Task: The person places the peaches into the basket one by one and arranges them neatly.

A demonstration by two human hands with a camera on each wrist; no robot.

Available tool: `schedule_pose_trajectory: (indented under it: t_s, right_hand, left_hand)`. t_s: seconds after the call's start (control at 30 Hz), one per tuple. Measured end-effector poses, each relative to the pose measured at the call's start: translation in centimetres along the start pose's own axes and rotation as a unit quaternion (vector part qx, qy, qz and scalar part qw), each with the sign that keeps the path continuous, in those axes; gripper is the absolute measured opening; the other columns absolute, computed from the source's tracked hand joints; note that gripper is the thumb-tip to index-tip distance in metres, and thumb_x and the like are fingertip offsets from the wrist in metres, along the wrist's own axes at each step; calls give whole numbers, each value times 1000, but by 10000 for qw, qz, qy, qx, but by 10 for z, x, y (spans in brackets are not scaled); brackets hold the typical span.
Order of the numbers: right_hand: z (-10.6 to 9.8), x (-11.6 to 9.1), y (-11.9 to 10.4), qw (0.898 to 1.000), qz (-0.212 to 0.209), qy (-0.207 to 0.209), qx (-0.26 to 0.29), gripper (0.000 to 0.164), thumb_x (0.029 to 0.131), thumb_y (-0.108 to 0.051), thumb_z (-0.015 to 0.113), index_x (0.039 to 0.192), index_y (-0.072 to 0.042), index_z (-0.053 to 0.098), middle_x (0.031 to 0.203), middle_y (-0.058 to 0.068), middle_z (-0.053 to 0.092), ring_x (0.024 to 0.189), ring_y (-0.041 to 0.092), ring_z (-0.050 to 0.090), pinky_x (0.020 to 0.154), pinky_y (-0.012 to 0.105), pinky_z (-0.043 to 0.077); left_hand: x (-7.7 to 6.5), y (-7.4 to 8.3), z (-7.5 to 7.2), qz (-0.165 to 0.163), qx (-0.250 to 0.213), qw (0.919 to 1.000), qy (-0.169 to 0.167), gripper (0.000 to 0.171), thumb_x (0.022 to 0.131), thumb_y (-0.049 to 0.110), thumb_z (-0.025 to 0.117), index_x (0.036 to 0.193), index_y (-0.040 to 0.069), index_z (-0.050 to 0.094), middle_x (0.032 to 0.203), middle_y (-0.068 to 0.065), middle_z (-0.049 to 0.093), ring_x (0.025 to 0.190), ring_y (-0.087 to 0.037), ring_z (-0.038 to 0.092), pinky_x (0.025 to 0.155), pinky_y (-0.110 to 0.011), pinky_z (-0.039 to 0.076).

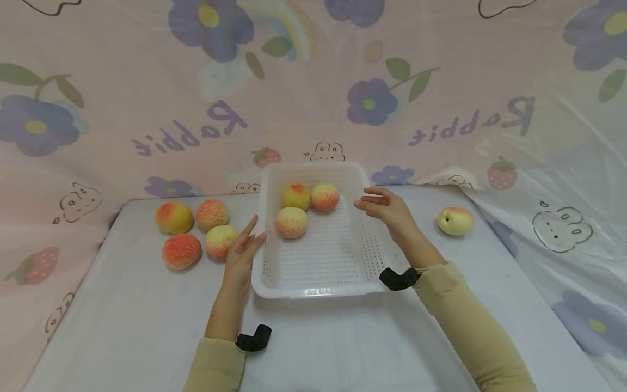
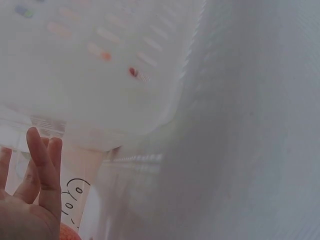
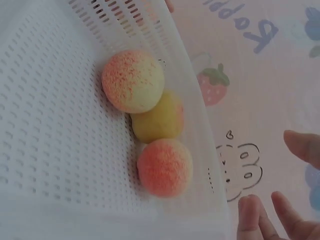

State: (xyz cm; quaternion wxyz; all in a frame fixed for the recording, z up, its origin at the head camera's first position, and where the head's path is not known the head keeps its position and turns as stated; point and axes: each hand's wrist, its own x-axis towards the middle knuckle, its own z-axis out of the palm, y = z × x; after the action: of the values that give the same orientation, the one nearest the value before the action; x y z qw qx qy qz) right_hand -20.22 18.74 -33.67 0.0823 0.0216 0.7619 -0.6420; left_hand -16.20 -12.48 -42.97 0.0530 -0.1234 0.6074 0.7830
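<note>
A white perforated plastic basket (image 1: 323, 267) is tilted, its underside showing in the left wrist view. Three peaches lie in its upper left part: a yellow one with a red patch (image 1: 294, 197), a pink-speckled one (image 1: 325, 197) and a pale one (image 1: 291, 223). My left hand (image 1: 240, 253) is at the left wall, fingers extended, thumb by the rim; how firmly it touches is unclear. At the right rim is my right hand (image 1: 392, 215), fingers spread and fairly straight. In the right wrist view, its thumb and fingers stand apart with nothing between them.
Several peaches (image 1: 182, 251) lie on the white-covered table (image 1: 132, 310) left of the basket. A single pale yellow peach (image 1: 455, 221) sits to the right. A patterned cloth (image 1: 303, 109) hangs behind the table and at its sides.
</note>
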Motion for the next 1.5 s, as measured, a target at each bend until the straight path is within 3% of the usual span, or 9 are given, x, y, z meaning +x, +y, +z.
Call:
schedule_pose_trajectory:
  t_s: [0.17,0.4,0.63,0.7,0.9,1.17,1.3,1.5]
  right_hand:
    - [-13,-4,1,9999,48,159,18,66,90,-19,67,145,-1,35,144,22,42,111,18,54,109,41,38]
    - [-33,-7,5,9989,80,456,-96,65,90,-24,67,145,-5,38,142,17,44,109,11,53,106,36,40]
    - [-59,-10,13,9957,88,827,405,49,88,-23,70,130,-9,49,103,-12,60,94,-1,59,93,22,45]
    - [-65,-10,15,9940,56,944,554,42,87,-21,71,124,-12,52,98,-14,61,92,-2,60,87,18,46]
    - [-74,-11,19,9904,114,1233,619,33,85,-21,74,113,-18,56,93,-16,63,89,-2,60,82,15,47]
    - [-84,-11,27,9873,237,1519,407,34,84,-24,74,112,-18,56,95,-15,59,88,-2,58,81,15,48]
    - [-90,-9,35,9822,351,1817,325,31,83,-26,75,108,-21,57,93,-17,58,87,-3,57,88,20,46]
    - [-96,-4,48,9726,412,2287,-27,32,84,-29,73,110,-19,57,92,-18,56,85,-4,55,81,16,47]
  left_hand:
    - [0,2,1,-53,-67,10000,-4,53,90,29,68,137,44,48,120,0,51,110,-21,56,84,-29,53]
    - [0,1,1,-87,-110,9999,-30,54,90,29,68,137,44,48,121,0,51,115,-25,54,88,-32,53]
    - [0,-1,0,-87,-199,9997,-73,54,89,29,69,137,44,48,122,-1,52,114,-24,55,88,-31,53]
    - [0,-1,1,-88,-184,9998,-66,54,89,29,69,137,44,48,122,-1,52,113,-23,56,88,-30,53]
    - [-1,0,1,-80,-104,9999,-31,54,89,31,69,137,45,48,122,-1,52,107,-17,57,84,-27,54]
    - [-1,0,2,-86,-153,9998,-38,53,89,30,68,136,46,48,124,-1,50,107,-16,58,85,-28,54]
    - [-1,0,3,-98,-155,9998,-7,53,89,31,69,136,46,49,125,-1,50,107,-15,58,85,-27,54]
    - [-3,0,3,48,-217,9997,-83,53,91,27,67,138,42,48,122,-1,51,103,-13,58,84,-25,53]
